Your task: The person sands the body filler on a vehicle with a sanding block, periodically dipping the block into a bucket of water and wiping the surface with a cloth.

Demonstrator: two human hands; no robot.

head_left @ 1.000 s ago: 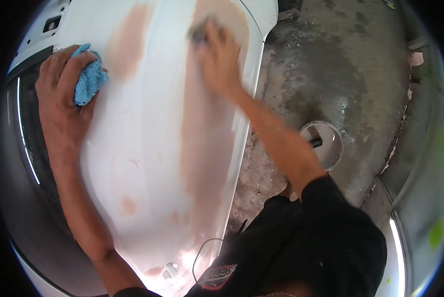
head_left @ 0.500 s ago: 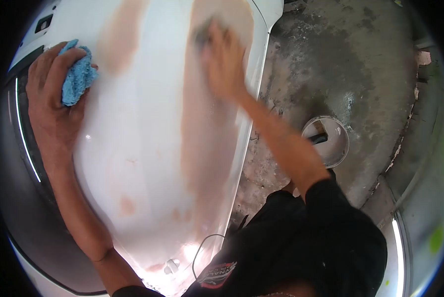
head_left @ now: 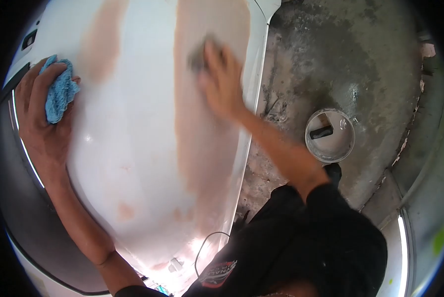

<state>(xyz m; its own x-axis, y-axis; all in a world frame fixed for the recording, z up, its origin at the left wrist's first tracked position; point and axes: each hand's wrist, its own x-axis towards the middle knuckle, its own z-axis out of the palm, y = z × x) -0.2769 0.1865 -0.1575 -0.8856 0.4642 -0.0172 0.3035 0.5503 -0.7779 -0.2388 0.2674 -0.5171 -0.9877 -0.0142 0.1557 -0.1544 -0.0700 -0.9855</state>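
A white car panel (head_left: 142,123) with pinkish-brown filler patches lies below me. My left hand (head_left: 44,116) rests at its left edge, fingers closed around a crumpled light-blue cloth (head_left: 61,96). On the long brown patch (head_left: 199,148) at the right, my right hand (head_left: 223,86) presses down a dark grey piece of sandpaper (head_left: 198,58). Motion blurs the fingers and the sandpaper, and the hand covers part of it.
On the stained concrete floor (head_left: 326,64), right of the panel, stands a round bucket (head_left: 352,143) with cloudy liquid and a black block (head_left: 321,132) in it. A thin dark cable (head_left: 198,255) loops over the panel's near end. Dark glass (head_left: 28,213) borders the left.
My right hand has moved toward me along the brown patch with the sandpaper. In view, my left hand with the cloth sits lower and farther left; the view has shifted a little too.
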